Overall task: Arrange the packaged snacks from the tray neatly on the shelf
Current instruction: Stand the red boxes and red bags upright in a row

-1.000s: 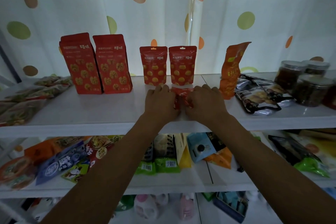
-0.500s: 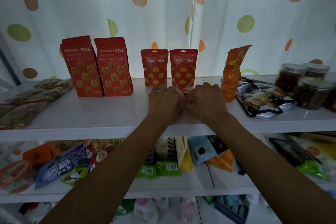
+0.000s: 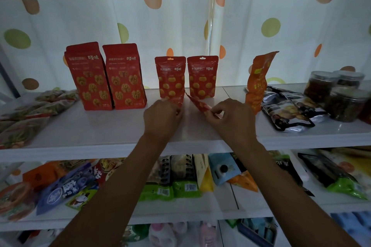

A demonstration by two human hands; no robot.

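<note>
**Desk:** What has changed on the head view?

**Me:** A second ago I had both grips bunched on one red bundle at mid-shelf. Now they have drawn apart. My left grip (image 3: 162, 114) is curled round a small red packet (image 3: 177, 100). My right grip (image 3: 232, 116) pinches a second red packet (image 3: 197, 104) by its edge, tilted with one corner pointing back. Both packets are low over the white shelf (image 3: 100, 126), just in front of the two standing red pouches (image 3: 170, 78).

**Desk:** Meaning?

**Me:** I judge the pair is now split, so each can be stood in the row. The tray isn't in view.

**Desk:** Materials?

**Me:** The packets are thin, flat, glossy film that looks crinkly. The pouches behind stand upright on broad bases. The shelf board is smooth and faintly reflective, and to the right is a wrinkled orange bag (image 3: 259, 84), then clear lidded jars (image 3: 345, 104)
</note>
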